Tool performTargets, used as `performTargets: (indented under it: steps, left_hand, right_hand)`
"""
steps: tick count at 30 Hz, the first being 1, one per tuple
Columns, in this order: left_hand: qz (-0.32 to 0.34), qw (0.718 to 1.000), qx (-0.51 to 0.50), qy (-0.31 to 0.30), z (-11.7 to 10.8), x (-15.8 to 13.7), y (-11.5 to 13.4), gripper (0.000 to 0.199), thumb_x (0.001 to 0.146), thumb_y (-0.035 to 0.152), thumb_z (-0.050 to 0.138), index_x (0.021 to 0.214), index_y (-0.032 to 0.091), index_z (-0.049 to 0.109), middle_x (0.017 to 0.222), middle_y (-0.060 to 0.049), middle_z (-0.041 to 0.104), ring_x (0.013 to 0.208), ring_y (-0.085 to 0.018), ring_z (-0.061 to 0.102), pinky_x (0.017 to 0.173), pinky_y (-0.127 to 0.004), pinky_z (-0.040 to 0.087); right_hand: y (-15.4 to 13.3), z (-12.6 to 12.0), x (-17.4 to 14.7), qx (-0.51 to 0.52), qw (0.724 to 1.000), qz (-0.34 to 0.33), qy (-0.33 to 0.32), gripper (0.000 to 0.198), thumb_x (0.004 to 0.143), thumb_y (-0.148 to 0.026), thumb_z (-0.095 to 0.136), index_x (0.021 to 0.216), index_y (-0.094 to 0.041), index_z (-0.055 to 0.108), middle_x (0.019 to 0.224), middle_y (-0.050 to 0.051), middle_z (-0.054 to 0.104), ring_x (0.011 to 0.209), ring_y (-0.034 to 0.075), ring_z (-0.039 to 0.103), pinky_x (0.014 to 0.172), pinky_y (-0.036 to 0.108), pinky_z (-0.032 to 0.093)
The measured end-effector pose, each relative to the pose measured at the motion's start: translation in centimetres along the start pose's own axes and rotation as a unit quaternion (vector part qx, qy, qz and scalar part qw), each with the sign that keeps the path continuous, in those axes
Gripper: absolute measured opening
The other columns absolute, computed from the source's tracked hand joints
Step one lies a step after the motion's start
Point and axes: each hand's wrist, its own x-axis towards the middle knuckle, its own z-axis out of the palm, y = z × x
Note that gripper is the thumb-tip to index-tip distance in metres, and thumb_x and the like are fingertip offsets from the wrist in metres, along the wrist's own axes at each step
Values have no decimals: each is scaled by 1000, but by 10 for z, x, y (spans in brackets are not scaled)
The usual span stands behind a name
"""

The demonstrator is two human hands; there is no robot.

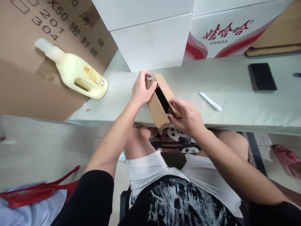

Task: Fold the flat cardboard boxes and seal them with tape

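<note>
A small, narrow cardboard box (155,110) sits at the front edge of the table, turned at an angle. Its top is open, with a long flap raised along the right side and a dark inside whose contents I cannot make out. My left hand (143,89) grips the far end, thumb and fingers around the end flap. At the near end my right hand (188,117) pinches the cardboard between thumb and fingers. To the right of the box lies a slim white tool (209,100), a pen or a small cutter.
A pale yellow jug-shaped bottle (81,73) is at the left, before a large printed carton (58,62). White cartons (152,40) and a red-and-white carton (225,37) line the back of the cloth-covered table (240,106). A black phone (262,77) lies at the right.
</note>
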Motion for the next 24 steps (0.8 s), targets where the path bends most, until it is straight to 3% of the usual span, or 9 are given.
performTargets:
  steps: [3, 7, 10, 14, 19, 22, 24]
  left_hand:
    - [32, 999, -12, 28, 9, -6, -9, 31, 103, 30, 46, 131, 26, 57, 140, -9, 62, 133, -21, 58, 114, -34, 42]
    - [79, 993, 47, -78, 10, -3, -7, 32, 100, 28, 46, 124, 30, 67, 147, -4, 62, 140, -26, 53, 120, -45, 35]
    - [63, 989, 87, -105, 9, 0, -1, 35, 100, 32, 45, 127, 34, 68, 146, -3, 62, 137, -30, 53, 119, -51, 35]
    - [39, 990, 90, -105, 6, 1, 2, 36, 97, 37, 52, 130, 33, 66, 130, -6, 68, 122, -30, 59, 113, -47, 40]
    - [11, 995, 76, -58, 0, -8, -9, 36, 96, 39, 55, 128, 31, 68, 124, -6, 69, 111, -28, 62, 109, -43, 44]
    - [9, 999, 53, -6, -5, -26, -20, 38, 99, 47, 52, 131, 30, 65, 128, -6, 69, 121, -27, 60, 112, -41, 44]
    - [15, 999, 47, 24, -7, -43, -27, 46, 101, 56, 46, 133, 28, 62, 131, -9, 67, 126, -26, 59, 114, -42, 43]
  right_hand:
    - [1, 0, -6, 48, 996, -33, -65, 42, 96, -43, 57, 133, -23, 56, 134, 14, 67, 134, 33, 59, 108, 50, 50]
    - [6, 1, -11, 126, 990, -45, -45, 36, 96, -42, 58, 126, -23, 55, 135, 15, 65, 143, 32, 51, 117, 54, 45]
    - [14, 8, -22, 170, 985, 22, -9, 46, 93, -46, 62, 131, -25, 48, 142, 18, 56, 145, 33, 48, 116, 56, 46]
    - [30, 25, -54, 240, 954, 180, 14, 59, 97, -56, 52, 146, -28, 35, 157, 21, 40, 149, 34, 44, 108, 56, 51]
    - [41, 41, -88, 309, 890, 334, -21, 59, 99, -59, 43, 147, -26, 39, 145, 20, 56, 130, 31, 62, 101, 55, 55]
    - [37, 44, -88, 438, 800, 408, -55, 57, 99, -62, 40, 146, -31, 40, 128, 14, 68, 106, 27, 72, 82, 46, 62]
    - [32, 45, -82, 519, 740, 422, -75, 54, 99, -63, 37, 144, -34, 40, 121, 12, 70, 97, 26, 74, 76, 44, 62]
